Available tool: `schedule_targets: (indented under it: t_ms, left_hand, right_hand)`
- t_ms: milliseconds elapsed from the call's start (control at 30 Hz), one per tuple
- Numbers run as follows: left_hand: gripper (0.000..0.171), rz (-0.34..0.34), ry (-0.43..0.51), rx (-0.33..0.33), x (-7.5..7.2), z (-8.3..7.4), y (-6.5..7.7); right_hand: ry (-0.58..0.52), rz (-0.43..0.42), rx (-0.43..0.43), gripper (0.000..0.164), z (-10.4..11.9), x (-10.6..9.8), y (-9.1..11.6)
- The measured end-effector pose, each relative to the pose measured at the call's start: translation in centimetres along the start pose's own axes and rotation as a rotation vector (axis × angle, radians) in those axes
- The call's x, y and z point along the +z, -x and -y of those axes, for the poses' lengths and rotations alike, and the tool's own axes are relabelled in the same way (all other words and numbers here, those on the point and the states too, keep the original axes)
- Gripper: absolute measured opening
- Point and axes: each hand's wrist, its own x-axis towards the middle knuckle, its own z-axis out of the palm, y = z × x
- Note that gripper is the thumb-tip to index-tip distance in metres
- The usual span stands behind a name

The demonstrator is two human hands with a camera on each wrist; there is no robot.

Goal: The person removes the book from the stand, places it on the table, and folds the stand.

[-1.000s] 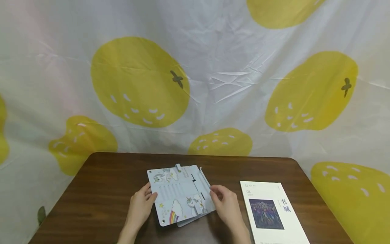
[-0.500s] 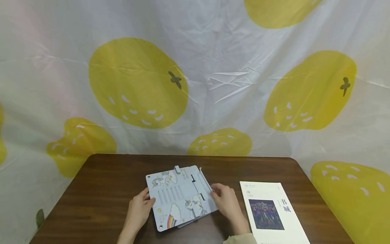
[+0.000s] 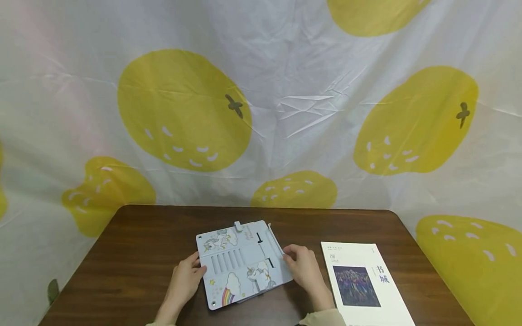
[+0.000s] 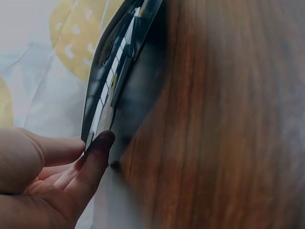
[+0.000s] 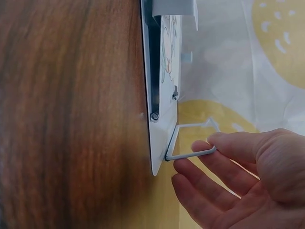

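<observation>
A pale blue folding book stand (image 3: 230, 258) with unicorn and rainbow prints lies at a slant over the table in the head view. My left hand (image 3: 183, 278) pinches its left edge; in the left wrist view, thumb and fingers (image 4: 95, 155) close on the stand's corner, its layered panels seen edge-on. At the opposite edge, my right hand (image 3: 303, 267) pinches a thin white wire bracket (image 5: 190, 155) between thumb and forefinger. That bracket juts out from the stand's panel in the right wrist view. A small clip (image 3: 238, 225) sticks up at the stand's far edge.
To the right of my right hand, a white book (image 3: 391, 294) with a dark picture and Chinese characters lies on the brown wooden table (image 3: 122, 262). Behind the table hangs a white cloth (image 3: 302, 136) printed with yellow fruit.
The stand's near left corner has come slightly down and toward me, so its front panel sits flatter over the back one. Both hands keep hold, the left having shifted slightly left.
</observation>
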Motion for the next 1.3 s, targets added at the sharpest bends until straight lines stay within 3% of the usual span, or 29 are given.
schedule_targets:
  t_ms: [333,567,733,967,1200,1300]
  left_hand:
    - [0.053,0.016,-0.076,0.007,0.0,0.1,-0.7]
    - [0.053,0.054,-0.148,0.067,-0.1,0.0,-1.5]
    - [0.054,0.093,-0.194,0.070,-0.1,-0.2,-2.2]
    - [0.050,0.098,-0.215,0.113,-0.4,-0.5,-3.0]
    - [0.053,0.108,-0.257,0.135,-0.2,-1.0,-3.9]
    - [0.053,0.100,-0.332,0.158,0.2,-1.2,-3.5]
  right_hand:
    - [0.000,0.001,-0.001,0.010,-0.3,-0.1,0.2]
    - [0.001,0.017,0.018,0.007,-0.4,-0.3,0.6]
    - [-0.010,0.024,0.030,0.004,-0.2,-0.6,1.2]
    - [-0.016,0.062,0.042,0.007,0.3,-0.7,2.2]
    - [-0.020,0.029,0.051,0.010,1.3,-0.7,2.7]
    - [-0.016,0.018,0.081,0.010,1.6,-0.6,2.9]
